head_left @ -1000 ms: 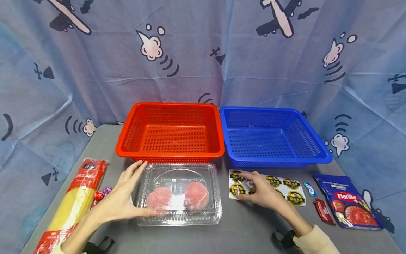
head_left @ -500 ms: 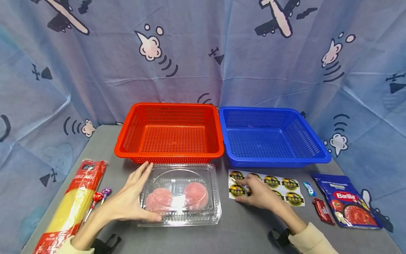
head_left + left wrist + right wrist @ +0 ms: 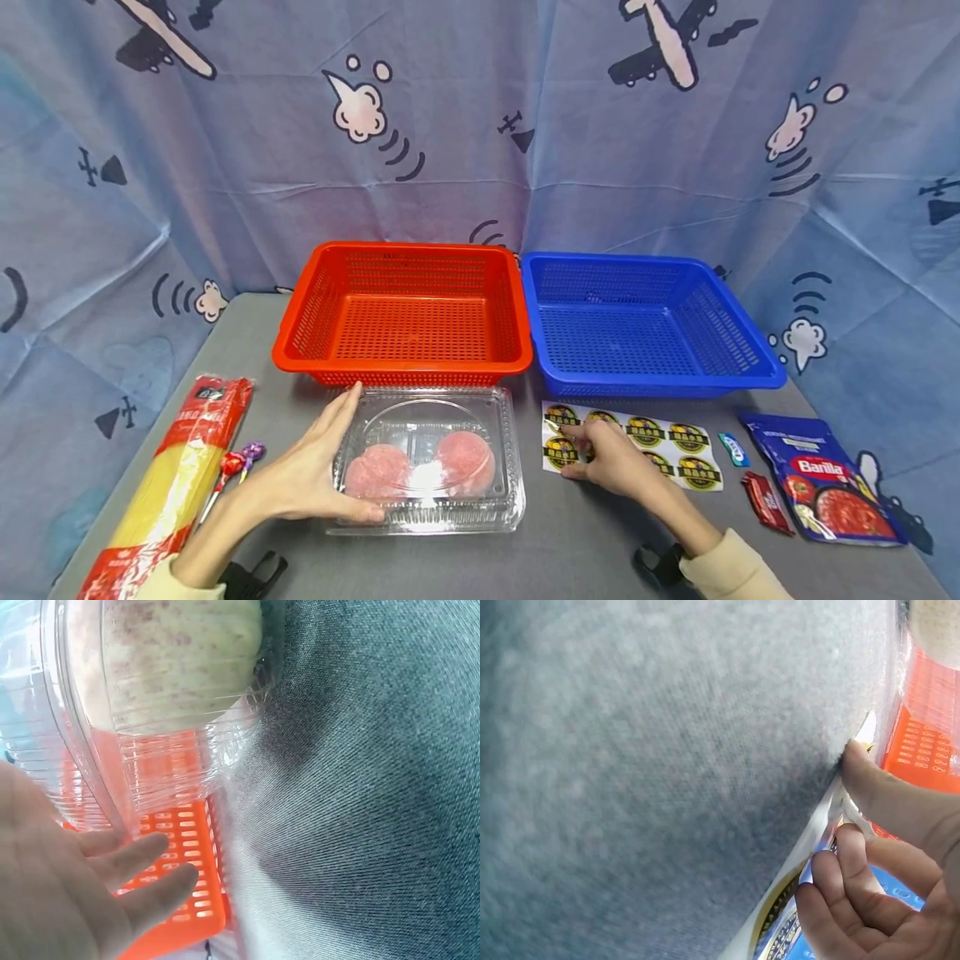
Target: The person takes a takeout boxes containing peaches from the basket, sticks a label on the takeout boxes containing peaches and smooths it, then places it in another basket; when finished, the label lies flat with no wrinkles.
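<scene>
A clear plastic clamshell box (image 3: pixel 429 522) lies on the table with two pink round fruits (image 3: pixel 467 463) inside. My left hand (image 3: pixel 318 475) rests at its left side, thumb along the front edge and fingers stretched toward the back corner. In the left wrist view, the straight fingers (image 3: pixel 161 896) show beside the ribbed box wall (image 3: pixel 161 769). My right hand (image 3: pixel 615 457) is at the left part of a white sheet of round black-and-gold stickers (image 3: pixel 686 454). In the right wrist view its thumb sits at the sheet's edge, the other fingers curl, and a whitish flap (image 3: pixel 859 819) stands up between them.
Behind the box stands a red basket (image 3: pixel 405 365), with a blue basket (image 3: pixel 660 383) to its right. Spaghetti (image 3: pixel 168 492) and two lollipops (image 3: pixel 231 464) lie left. At right are a Barilla pouch (image 3: pixel 825 479), a red packet (image 3: pixel 766 502) and a small blue-white packet (image 3: pixel 733 449).
My left hand has shifted slightly right, closer against the box, uncovering the lollipops. My right hand's fingers have drawn closer together over the sticker sheet.
</scene>
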Motion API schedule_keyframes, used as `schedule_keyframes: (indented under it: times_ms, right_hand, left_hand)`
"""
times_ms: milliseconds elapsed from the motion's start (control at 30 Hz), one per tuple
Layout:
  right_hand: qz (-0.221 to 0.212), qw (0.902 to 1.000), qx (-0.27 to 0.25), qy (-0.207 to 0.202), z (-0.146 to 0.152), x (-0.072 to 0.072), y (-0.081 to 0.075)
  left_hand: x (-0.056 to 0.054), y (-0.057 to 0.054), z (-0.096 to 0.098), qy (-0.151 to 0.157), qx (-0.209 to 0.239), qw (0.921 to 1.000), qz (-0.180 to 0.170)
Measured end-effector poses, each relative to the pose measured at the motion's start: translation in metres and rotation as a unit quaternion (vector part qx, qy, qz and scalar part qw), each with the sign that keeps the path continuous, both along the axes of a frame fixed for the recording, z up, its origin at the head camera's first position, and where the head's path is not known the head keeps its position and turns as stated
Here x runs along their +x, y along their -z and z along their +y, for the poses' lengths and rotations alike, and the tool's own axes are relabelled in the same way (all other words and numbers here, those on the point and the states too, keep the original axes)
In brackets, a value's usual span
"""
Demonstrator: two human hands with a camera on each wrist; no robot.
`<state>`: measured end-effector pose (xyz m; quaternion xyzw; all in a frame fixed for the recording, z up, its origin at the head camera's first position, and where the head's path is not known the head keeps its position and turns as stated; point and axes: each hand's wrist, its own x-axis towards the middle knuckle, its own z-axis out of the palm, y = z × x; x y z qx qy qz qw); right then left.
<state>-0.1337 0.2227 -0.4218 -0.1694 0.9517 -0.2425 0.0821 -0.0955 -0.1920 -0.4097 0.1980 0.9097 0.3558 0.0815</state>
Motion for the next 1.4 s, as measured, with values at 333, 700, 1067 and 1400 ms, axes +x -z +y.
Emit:
schedule_keyframes:
  times_ms: [333,700,1067,1400]
  right_hand:
    - [0.004,0.9996,-0.026,-0.008,0.002,0.001,0.003]
    - [-0.010,0.9971,-0.063,-0.041,0.004,0.000,0.003]
    - [-0.003,0.9969,-0.073,-0.028,0.003,0.001,0.002]
    - [-0.048,0.9842,-0.166,-0.039,0.004,0.001,-0.008]
  left_hand:
    - [0.001,-0.001,0.000,-0.001,0.003,0.9999,-0.011]
    - [0.001,-0.003,0.000,-0.002,0.002,0.9998,-0.021]
    - [0.000,-0.002,0.000,-0.004,0.006,0.9997,-0.024]
    - [0.001,-0.001,0.000,-0.007,0.006,0.9995,-0.029]
